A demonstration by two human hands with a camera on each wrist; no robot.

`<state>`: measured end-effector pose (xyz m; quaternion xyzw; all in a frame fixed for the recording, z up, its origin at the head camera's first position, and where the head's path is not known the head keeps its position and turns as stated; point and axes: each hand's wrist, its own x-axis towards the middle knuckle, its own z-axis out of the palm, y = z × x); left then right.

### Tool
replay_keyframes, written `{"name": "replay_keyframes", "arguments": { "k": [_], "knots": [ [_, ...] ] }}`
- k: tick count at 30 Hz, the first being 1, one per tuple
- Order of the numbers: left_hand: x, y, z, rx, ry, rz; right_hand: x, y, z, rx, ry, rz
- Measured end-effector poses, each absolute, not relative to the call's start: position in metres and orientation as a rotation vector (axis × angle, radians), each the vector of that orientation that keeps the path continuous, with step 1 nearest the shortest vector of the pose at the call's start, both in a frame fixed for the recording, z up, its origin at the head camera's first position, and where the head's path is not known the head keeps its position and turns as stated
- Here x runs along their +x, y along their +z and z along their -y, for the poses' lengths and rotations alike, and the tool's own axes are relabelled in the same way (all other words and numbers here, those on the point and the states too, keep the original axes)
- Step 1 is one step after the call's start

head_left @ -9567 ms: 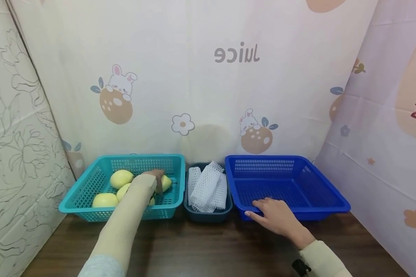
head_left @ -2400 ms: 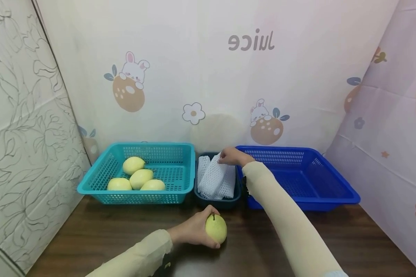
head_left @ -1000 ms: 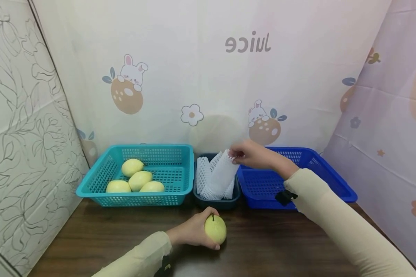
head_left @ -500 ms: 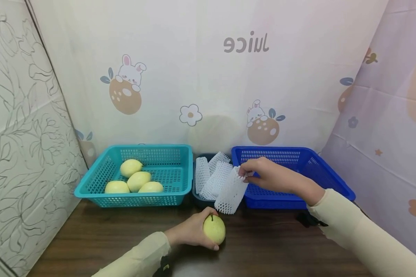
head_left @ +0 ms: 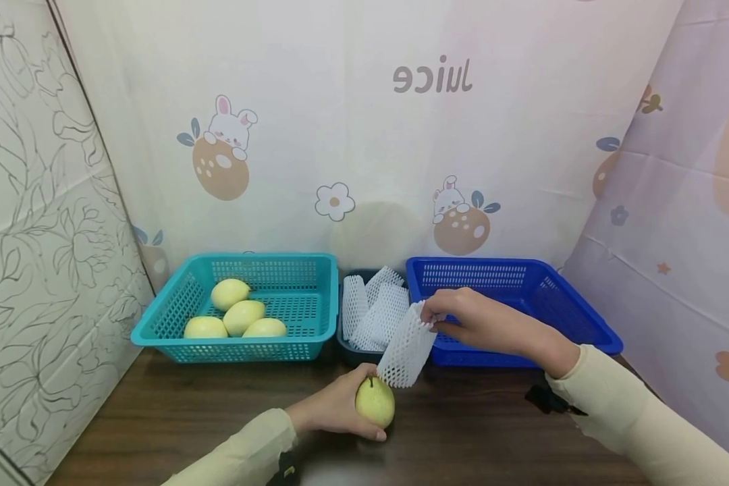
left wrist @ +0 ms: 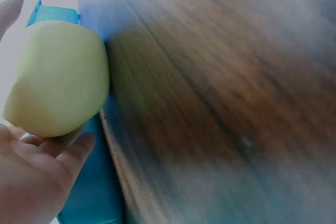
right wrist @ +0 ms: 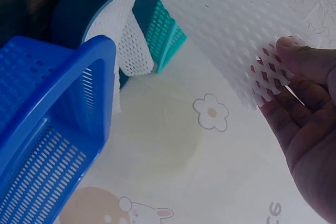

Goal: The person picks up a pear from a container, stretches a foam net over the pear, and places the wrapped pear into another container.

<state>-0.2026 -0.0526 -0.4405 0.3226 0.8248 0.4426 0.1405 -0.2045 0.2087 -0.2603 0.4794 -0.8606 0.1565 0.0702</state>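
My left hand [head_left: 333,408] grips a yellow-green pear [head_left: 375,403] just above or on the table, its stem pointing up; I cannot tell if it touches the wood. In the left wrist view the pear [left wrist: 60,80] lies between thumb and fingers. A white foam net sleeve [head_left: 406,352] hangs from my right hand [head_left: 486,324], pinched by its upper end. Its lower end is beside the top of the pear. The right wrist view shows the thumb and fingers on the edge of the foam net [right wrist: 236,30].
A teal basket [head_left: 233,349] with several pears [head_left: 243,317] stands at the left. In the middle, a small dark bin [head_left: 364,358] holds more foam nets [head_left: 389,314]. At the right is a blue basket [head_left: 574,345], partly behind the right hand. A patterned cloth [head_left: 370,135] hangs behind.
The left hand took a pear out of the teal basket and brought it to the front. More recently, the right hand pulled a foam net from the dark bin and lowered it toward the pear.
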Motion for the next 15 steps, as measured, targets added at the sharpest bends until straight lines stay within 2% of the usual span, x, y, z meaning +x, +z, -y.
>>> {"name": "replay_keyframes", "arguments": {
  "k": [8, 15],
  "knots": [
    [-0.195, -0.417, 0.060, 0.949, 1.262, -2.517, -0.201, -0.253, -0.208, 1.450, 0.507, 2.536],
    [-0.197, -0.394, 0.065, 0.908, 1.530, -2.474, -0.199, -0.253, -0.206, 1.492, 0.530, 2.455]
  ]
}}
